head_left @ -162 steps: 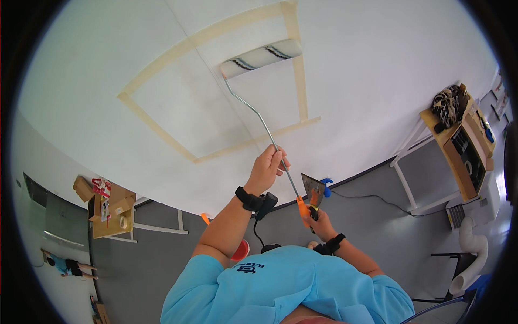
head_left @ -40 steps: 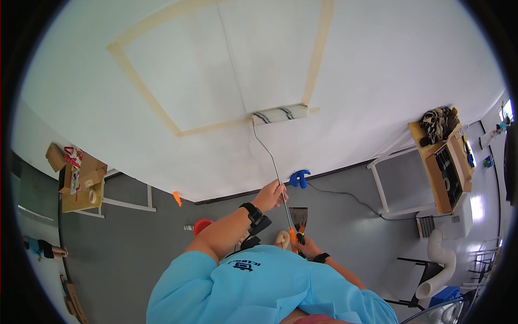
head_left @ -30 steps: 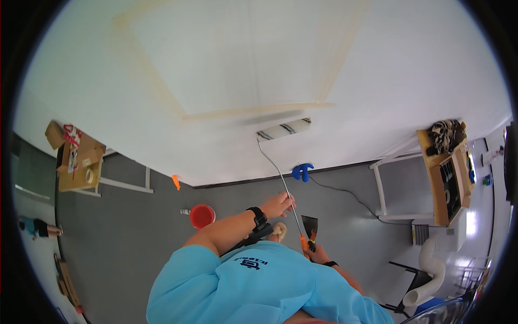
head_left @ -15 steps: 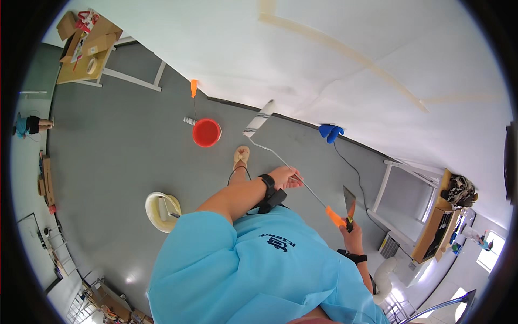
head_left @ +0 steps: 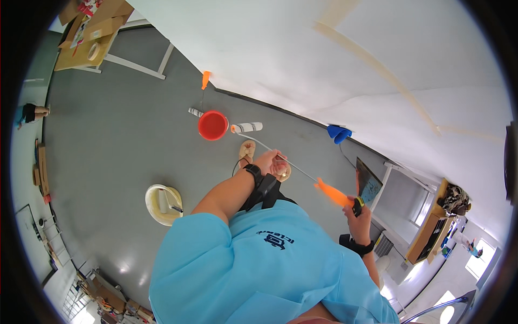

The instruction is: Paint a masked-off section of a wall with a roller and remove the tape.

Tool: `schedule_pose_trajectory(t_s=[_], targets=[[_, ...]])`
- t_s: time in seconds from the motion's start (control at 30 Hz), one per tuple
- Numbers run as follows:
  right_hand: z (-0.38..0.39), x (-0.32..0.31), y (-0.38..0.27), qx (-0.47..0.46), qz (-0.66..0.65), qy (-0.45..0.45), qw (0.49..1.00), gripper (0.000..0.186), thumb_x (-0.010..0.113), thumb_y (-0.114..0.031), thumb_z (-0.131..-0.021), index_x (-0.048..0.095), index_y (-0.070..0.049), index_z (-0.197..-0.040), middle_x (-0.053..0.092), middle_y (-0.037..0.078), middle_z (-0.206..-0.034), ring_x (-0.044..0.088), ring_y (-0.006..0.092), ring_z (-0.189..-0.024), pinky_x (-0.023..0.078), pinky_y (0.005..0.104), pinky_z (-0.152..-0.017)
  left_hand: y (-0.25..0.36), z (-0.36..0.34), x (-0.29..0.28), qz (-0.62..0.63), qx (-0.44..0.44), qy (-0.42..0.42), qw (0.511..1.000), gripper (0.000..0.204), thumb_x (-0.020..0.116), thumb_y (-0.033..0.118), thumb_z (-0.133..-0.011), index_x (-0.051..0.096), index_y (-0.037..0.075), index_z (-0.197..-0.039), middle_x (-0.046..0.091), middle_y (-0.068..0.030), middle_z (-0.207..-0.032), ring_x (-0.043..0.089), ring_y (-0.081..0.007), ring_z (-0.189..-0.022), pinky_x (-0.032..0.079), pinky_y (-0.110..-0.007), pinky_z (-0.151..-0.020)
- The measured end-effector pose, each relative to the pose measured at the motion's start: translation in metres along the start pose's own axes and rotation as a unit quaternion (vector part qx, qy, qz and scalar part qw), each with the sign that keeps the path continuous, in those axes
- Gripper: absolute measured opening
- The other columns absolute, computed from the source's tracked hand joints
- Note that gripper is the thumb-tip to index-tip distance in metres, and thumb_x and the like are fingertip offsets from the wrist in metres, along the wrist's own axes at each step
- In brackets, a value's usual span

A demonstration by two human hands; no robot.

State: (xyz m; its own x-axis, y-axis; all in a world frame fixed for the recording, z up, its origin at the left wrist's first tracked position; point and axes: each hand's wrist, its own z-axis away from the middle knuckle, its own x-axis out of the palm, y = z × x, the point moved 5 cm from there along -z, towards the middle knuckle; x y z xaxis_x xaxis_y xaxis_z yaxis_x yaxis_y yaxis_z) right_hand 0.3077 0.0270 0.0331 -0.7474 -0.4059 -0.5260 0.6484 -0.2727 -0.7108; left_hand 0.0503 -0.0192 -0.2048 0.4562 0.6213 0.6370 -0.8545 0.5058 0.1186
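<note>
A long-handled paint roller (head_left: 250,127) with a white striped sleeve, thin metal rod and orange handle (head_left: 333,193) stretches across in front of me. My left hand (head_left: 271,161) has its fingers curled round the rod partway along. My right hand (head_left: 358,221) grips a putty knife (head_left: 369,180) by its black-and-yellow handle; its broad dark blade points up and away. The orange handle's end meets my right hand too, but whether those fingers wrap it is hidden. The roller sleeve is just right of a red bucket (head_left: 213,126), apart from the wall.
Behind the bucket, another roller (head_left: 195,112) and an orange handle (head_left: 205,80) are near the white wall (head_left: 259,48). A cream bucket (head_left: 162,208) stands at left. A blue object (head_left: 339,133) is by the wall. Tables (head_left: 81,56) (head_left: 426,237) stand far left and right; a person (head_left: 32,112) is far left.
The roller sleeve has swung down and left, away from the wall toward the red bucket. Both hands have shifted slightly; the putty knife's blade has turned to show more of its face.
</note>
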Motion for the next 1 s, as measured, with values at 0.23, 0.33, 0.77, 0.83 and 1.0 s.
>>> schedule_pose_trajectory(t_s=[0.23, 0.33, 0.77, 0.83, 1.0], targets=[[-0.039, 0.082, -0.070, -0.133, 0.072, -0.026, 0.988, 0.021, 0.061, -0.013, -0.076, 0.059, 0.001, -0.091, 0.056, 0.003, -0.064, 0.049, 0.0085, -0.056, 0.040, 0.0227, -0.053, 0.035, 0.003, -0.021, 0.010, -0.008, 0.043, 0.999, 0.022, 0.040, 0.027, -0.090, 0.048, 0.007, -0.094, 0.058, -0.0120, -0.085, 0.059, -0.0195, -0.073, 0.052, -0.028, -0.060], [-0.063, 0.126, -0.084, -0.165, 0.079, -0.010, 0.983, 0.022, 0.063, -0.017, -0.072, 0.057, 0.002, -0.082, 0.054, 0.014, -0.065, 0.050, 0.0256, -0.054, 0.041, 0.0313, -0.052, 0.031, 0.027, 0.009, -0.028, -0.051, -0.011, 0.998, 0.022, 0.042, 0.027, -0.090, 0.049, 0.007, -0.095, 0.057, -0.0111, -0.088, 0.059, -0.0188, -0.072, 0.052, -0.027, -0.061], [-0.106, 0.220, -0.074, -0.090, 0.077, -0.081, 0.990, 0.027, 0.061, -0.023, -0.074, 0.059, 0.000, -0.088, 0.057, 0.017, -0.072, 0.056, 0.0309, -0.066, 0.044, 0.0348, -0.059, 0.061, 0.012, -0.028, 0.013, -0.010, 0.059, 0.998, 0.016, 0.051, 0.016, -0.084, 0.047, 0.004, -0.094, 0.053, -0.0083, -0.085, 0.058, -0.0194, -0.075, 0.051, -0.027, -0.064], [-0.110, 0.219, -0.055, -0.069, 0.076, -0.088, 0.991, 0.028, 0.061, -0.023, -0.074, 0.058, 0.000, -0.089, 0.057, 0.017, -0.070, 0.056, 0.0307, -0.064, 0.044, 0.0351, -0.058, 0.078, 0.002, -0.047, -0.121, 0.053, 0.070, 0.989, 0.014, 0.049, 0.015, -0.083, 0.048, 0.004, -0.092, 0.054, -0.0092, -0.084, 0.058, -0.0211, -0.076, 0.051, -0.028, -0.062], [-0.101, 0.210, 0.013, 0.017, -0.030, -0.154, 0.987, 0.029, 0.058, -0.025, -0.078, 0.055, 0.000, -0.092, 0.056, 0.013, -0.062, 0.055, 0.0222, -0.053, 0.043, 0.0328, -0.054, 0.121, -0.046, -0.150, -0.533, 0.202, 0.021, 0.822, 0.017, 0.043, 0.016, -0.083, 0.047, 0.002, -0.093, 0.054, -0.0124, -0.083, 0.058, -0.0229, -0.074, 0.050, -0.030, -0.056]])
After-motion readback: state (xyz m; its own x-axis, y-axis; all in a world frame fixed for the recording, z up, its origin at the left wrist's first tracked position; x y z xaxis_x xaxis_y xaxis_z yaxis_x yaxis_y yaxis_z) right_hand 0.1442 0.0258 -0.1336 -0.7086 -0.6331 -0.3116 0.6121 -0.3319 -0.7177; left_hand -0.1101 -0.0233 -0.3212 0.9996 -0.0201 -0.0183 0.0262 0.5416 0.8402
